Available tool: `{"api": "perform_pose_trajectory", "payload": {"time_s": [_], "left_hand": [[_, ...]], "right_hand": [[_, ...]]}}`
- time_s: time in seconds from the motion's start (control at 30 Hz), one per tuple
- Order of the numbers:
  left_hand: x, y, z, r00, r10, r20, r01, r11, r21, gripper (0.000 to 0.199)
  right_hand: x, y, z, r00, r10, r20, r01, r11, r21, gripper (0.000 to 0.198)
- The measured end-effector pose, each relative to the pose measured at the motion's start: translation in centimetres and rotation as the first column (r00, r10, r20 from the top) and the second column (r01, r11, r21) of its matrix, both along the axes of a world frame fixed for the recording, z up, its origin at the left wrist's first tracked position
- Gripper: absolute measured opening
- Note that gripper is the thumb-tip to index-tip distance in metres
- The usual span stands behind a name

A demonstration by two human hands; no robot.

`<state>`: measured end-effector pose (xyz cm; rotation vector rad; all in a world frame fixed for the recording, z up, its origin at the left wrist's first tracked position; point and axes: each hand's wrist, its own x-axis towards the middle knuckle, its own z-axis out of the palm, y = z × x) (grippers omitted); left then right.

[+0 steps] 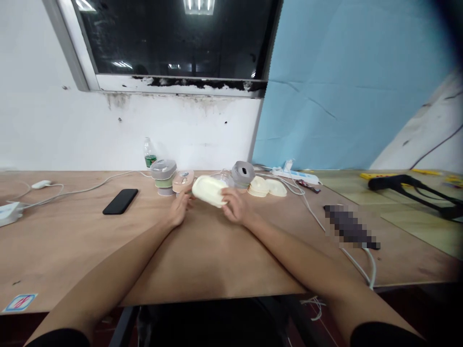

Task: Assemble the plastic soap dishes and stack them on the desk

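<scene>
A cream-coloured, rounded plastic box or lid [210, 191] is held tilted above the table, with my right hand [235, 205] closed on its right end. My left hand [179, 208] is just left of it, fingers partly stretched and apart; whether they touch its edge is unclear. Behind my left hand sits a peach container [183, 180], beside a stack of lidded containers topped by a grey one [163, 168]. Beyond my right hand are stacked grey parts [243, 173] and several cream pieces [258, 186], with another cream piece [276, 187] to their right.
A black phone [120, 201] lies at left, near white cables and a plastic bottle [149, 153]. To the right are a power strip [295, 175], a pixelated dark object [350, 226] with a white cable, and a black frame-like object [415, 193]. The table's front edge is close.
</scene>
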<state>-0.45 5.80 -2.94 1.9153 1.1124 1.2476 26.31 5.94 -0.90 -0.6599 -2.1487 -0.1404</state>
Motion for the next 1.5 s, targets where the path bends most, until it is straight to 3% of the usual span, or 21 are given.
{"api": "perform_pose_trajectory", "payload": {"time_s": [0.07, 0.17, 0.27, 0.33, 0.4, 0.47, 0.53, 0.6, 0.7, 0.93, 1.2, 1.4, 1.5], "left_hand": [[-0.4, 0.2, 0.1, 0.999, 0.029, 0.037, -0.030, 0.999, 0.017, 0.061], [-1.0, 0.1, 0.4, 0.987, 0.043, -0.152, -0.038, 0.999, 0.036, 0.053], [-0.9, -0.3, 0.6, 0.905, 0.005, -0.425, 0.023, 0.998, 0.061, 0.044], [-0.6, -0.6, 0.8, 0.844, -0.021, -0.535, 0.079, 0.993, 0.085, 0.036], [-0.3, -1.0, 1.0, 0.801, -0.039, -0.598, 0.126, 0.987, 0.104, 0.032], [0.0, -1.3, 1.3, 0.779, -0.047, -0.625, 0.144, 0.984, 0.105, 0.030], [0.1, -1.5, 1.5, 0.774, -0.043, -0.632, 0.138, 0.985, 0.102, 0.030], [0.0, -1.6, 1.6, 0.775, -0.044, -0.631, 0.133, 0.987, 0.094, 0.030], [-0.1, -1.6, 1.6, 0.777, -0.063, -0.627, 0.154, 0.984, 0.093, 0.031], [-0.1, -1.6, 1.7, 0.781, -0.095, -0.618, 0.177, 0.981, 0.073, 0.032], [-0.1, -1.7, 1.9, 0.778, -0.089, -0.622, 0.169, 0.983, 0.071, 0.034], [-0.1, -1.7, 1.6, 0.790, -0.074, -0.609, 0.145, 0.987, 0.068, 0.041], [-0.1, -1.5, 1.3, 0.838, 0.005, -0.546, 0.067, 0.991, 0.113, 0.050]], "right_hand": [[-1.3, -0.8, 0.0, 0.978, 0.132, 0.162, -0.110, 0.984, -0.140, 0.015], [-1.5, -1.3, 0.5, 0.956, 0.192, 0.221, -0.121, 0.947, -0.296, 0.020], [-0.4, -1.1, 0.8, 0.975, 0.150, 0.163, -0.105, 0.961, -0.256, 0.026], [0.5, -0.5, 0.8, 0.998, 0.042, 0.055, -0.033, 0.987, -0.158, 0.027], [1.5, 0.5, 0.6, 0.986, -0.137, -0.098, 0.125, 0.985, -0.119, 0.026], [2.9, 1.6, 0.3, 0.915, -0.345, -0.209, 0.308, 0.932, -0.190, 0.027], [4.4, 2.8, -0.1, 0.835, -0.505, -0.219, 0.436, 0.850, -0.296, 0.032], [5.9, 3.7, -0.4, 0.773, -0.603, -0.196, 0.515, 0.778, -0.359, 0.041], [7.4, 4.7, -0.6, 0.742, -0.649, -0.166, 0.556, 0.735, -0.388, 0.050], [7.4, 5.7, -1.1, 0.767, -0.631, -0.118, 0.527, 0.724, -0.446, 0.035], [7.3, 5.8, -1.1, 0.647, -0.692, -0.320, 0.530, 0.710, -0.464, 0.029], [6.0, 4.5, -0.3, 0.611, -0.603, -0.513, 0.436, 0.797, -0.418, 0.049], [4.8, 3.1, -0.3, 0.713, -0.532, -0.457, 0.404, 0.844, -0.352, 0.042]]}}
